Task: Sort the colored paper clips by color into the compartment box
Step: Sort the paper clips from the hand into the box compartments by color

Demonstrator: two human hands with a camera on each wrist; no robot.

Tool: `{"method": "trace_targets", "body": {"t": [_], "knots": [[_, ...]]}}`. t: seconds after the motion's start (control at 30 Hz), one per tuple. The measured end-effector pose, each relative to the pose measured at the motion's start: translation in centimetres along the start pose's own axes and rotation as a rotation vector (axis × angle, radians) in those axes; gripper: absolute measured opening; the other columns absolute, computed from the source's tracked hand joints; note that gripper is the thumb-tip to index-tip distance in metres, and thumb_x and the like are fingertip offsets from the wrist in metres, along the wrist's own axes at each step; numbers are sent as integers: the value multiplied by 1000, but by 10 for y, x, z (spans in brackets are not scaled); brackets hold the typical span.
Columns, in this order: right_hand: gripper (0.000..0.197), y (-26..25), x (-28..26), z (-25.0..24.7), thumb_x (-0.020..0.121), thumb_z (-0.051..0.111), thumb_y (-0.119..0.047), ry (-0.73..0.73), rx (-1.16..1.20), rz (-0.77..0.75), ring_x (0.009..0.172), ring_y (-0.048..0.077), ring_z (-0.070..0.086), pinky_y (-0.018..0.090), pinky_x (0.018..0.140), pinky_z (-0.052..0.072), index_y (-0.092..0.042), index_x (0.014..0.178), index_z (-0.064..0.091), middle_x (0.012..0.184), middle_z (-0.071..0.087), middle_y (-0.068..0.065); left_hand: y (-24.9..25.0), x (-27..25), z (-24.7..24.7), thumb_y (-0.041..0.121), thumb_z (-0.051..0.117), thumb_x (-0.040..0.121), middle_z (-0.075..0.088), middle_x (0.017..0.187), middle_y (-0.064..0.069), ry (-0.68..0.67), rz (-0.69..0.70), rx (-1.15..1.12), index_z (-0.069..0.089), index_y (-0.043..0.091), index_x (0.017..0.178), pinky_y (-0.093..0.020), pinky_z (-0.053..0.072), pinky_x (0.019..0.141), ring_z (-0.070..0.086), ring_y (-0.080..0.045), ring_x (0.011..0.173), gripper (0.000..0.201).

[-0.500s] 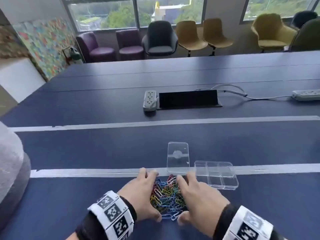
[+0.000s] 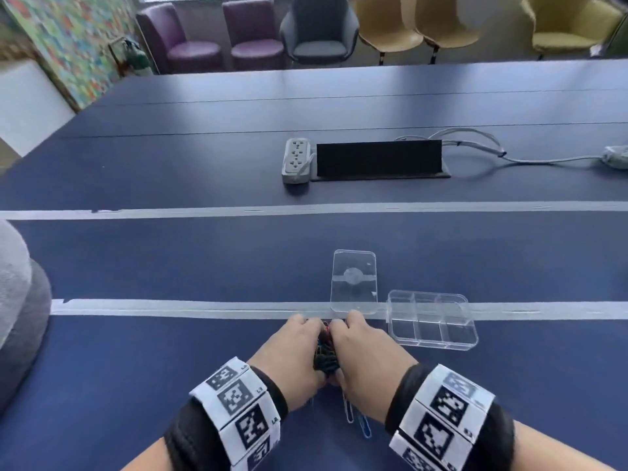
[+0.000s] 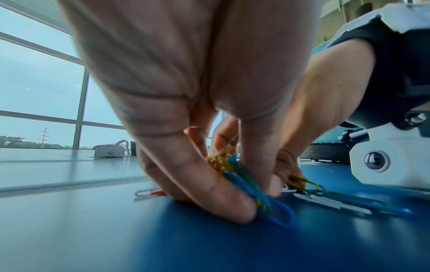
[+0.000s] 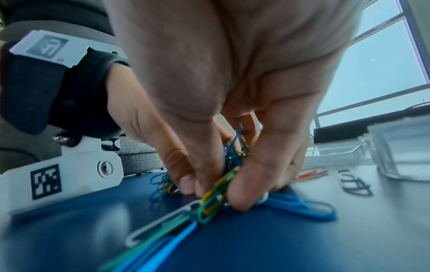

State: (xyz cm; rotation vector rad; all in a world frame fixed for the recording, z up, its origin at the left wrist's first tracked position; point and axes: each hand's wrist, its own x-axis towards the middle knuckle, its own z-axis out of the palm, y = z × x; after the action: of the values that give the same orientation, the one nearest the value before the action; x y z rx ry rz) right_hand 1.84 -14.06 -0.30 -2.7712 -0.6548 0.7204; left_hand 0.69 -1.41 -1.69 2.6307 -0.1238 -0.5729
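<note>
A heap of colored paper clips (image 2: 325, 355) lies on the blue table, squeezed between my two hands. My left hand (image 2: 296, 355) cups it from the left and my right hand (image 2: 366, 355) from the right, fingers curled down round it. Up close, blue, green and yellow paper clips (image 4: 218, 193) bunch between the two thumbs (image 3: 209, 185). A white clip (image 2: 349, 410) and a blue clip (image 2: 363, 430) lie loose near my wrists. The clear compartment box (image 2: 431, 322) stands just right of my hands, its compartments bare. Its clear lid (image 2: 354, 283) lies behind my fingers.
Loose black clips (image 4: 353, 184) and a red clip (image 4: 311, 174) lie near the box. A power strip (image 2: 296, 160) and a black cable hatch (image 2: 379, 159) sit farther back. Two pale tape strips (image 2: 170, 309) cross the table. A grey cushion (image 2: 20, 300) is at the left edge.
My hands have closed in from both sides and pressed the spread pile into a tight bunch; most of it is now hidden between them. A few clips stayed behind near my wrists.
</note>
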Motion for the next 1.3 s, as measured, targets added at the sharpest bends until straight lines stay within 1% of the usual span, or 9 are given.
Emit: {"method": "trace_targets", "body": {"t": [0.3,0.37,0.47,0.67,0.73,0.9,1.13,1.2,1.3], "knots": [[24,8,17,-10,83,53,-10,25,-17,-73,102,31,58,33,79,46,-12,106,56,110,60,12,-4,9,-5,11,55,82,62,104,-2,14,-58,-84,57,20,99,-23,47,73,62,-18,93,19],[22,11,19,-14,83,51,-11,49,6,-75,97,32,61,33,77,49,-13,103,61,104,64,12,-5,9,-5,6,53,83,67,91,-5,-5,-92,-228,54,22,88,-27,55,61,67,-18,70,16],[24,17,17,-21,83,52,-14,93,39,-84,93,32,61,31,76,50,-15,103,66,100,66,12,-6,8,-4,1,55,85,69,80,-7,-25,-130,-486,52,22,83,-37,59,67,65,-18,58,21],[23,22,0,-40,81,58,-16,176,130,-136,92,22,61,26,78,49,-19,100,69,98,69,5,-7,-1,3,-16,35,89,59,72,-12,-40,-218,-1338,53,4,84,-22,49,43,58,-14,50,27],[22,21,-6,-45,81,59,-17,200,151,-172,87,17,60,24,78,47,-20,100,70,97,69,2,-10,-5,7,-11,30,86,58,77,-17,-76,-244,-1554,56,1,84,-25,50,44,57,-21,58,28],[17,14,-18,-50,81,60,-21,266,182,-260,72,6,48,19,72,45,-24,96,70,89,69,-5,-3,-10,16,16,47,73,60,75,-18,-149,-221,-1907,64,0,78,-29,57,51,61,-27,59,24],[22,-9,-20,-40,82,58,-17,192,101,-330,89,20,60,31,76,51,-25,101,67,96,68,-1,16,-8,34,14,41,84,67,70,-14,-21,-117,-2009,67,0,77,-30,56,49,65,-21,56,30],[25,-11,-22,-39,82,59,-17,187,81,-350,89,19,59,30,75,50,-28,104,66,99,68,-2,15,-8,36,13,42,80,67,70,-12,-69,-98,-2081,68,1,76,-28,57,51,65,-20,57,29],[28,-10,-26,-45,81,62,-18,181,93,-370,77,12,53,25,69,47,-31,106,67,87,64,-6,19,-10,33,15,21,98,70,77,-13,-167,14,-2224,72,-1,79,-33,59,65,69,-21,67,56]]}}
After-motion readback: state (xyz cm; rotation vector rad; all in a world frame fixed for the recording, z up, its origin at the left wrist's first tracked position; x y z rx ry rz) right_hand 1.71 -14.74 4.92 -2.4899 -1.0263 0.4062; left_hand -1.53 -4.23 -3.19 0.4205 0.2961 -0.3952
